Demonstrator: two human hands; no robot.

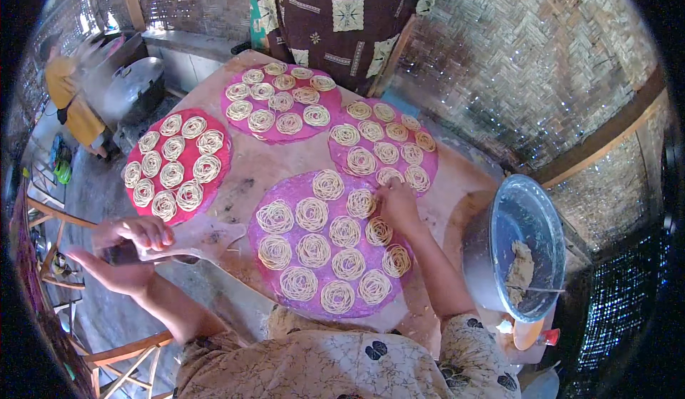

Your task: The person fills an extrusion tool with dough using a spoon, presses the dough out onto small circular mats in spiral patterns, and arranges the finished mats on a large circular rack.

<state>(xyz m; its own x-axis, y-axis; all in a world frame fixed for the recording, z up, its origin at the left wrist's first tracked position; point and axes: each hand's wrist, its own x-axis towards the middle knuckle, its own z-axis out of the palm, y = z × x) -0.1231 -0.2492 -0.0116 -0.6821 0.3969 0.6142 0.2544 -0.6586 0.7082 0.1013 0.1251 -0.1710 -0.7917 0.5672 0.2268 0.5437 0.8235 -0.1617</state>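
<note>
Coiled noodle-like strands of pale dough lie as round nests on several round mats on a table. The nearest mat (291, 185) is purple, with a pink mat (275, 135) and another pink mat (342, 155) behind it and a red mat (184, 118) at the left. My right hand (396, 201) reaches over the right edge of the purple mat, its fingertips near a dough nest (361, 203); whether they grip anything is hidden. Off the table's left edge, my left hand (126, 265) is raised, palm up, with fingers apart, just under another person's hand (142, 233).
A large plastic tub (527, 249) with a lump of dough (520, 273) stands at the right. A person in yellow (72, 99) is at the far left by a big metal pot (139, 83). Woven walls and a patterned cloth (348, 13) border the table.
</note>
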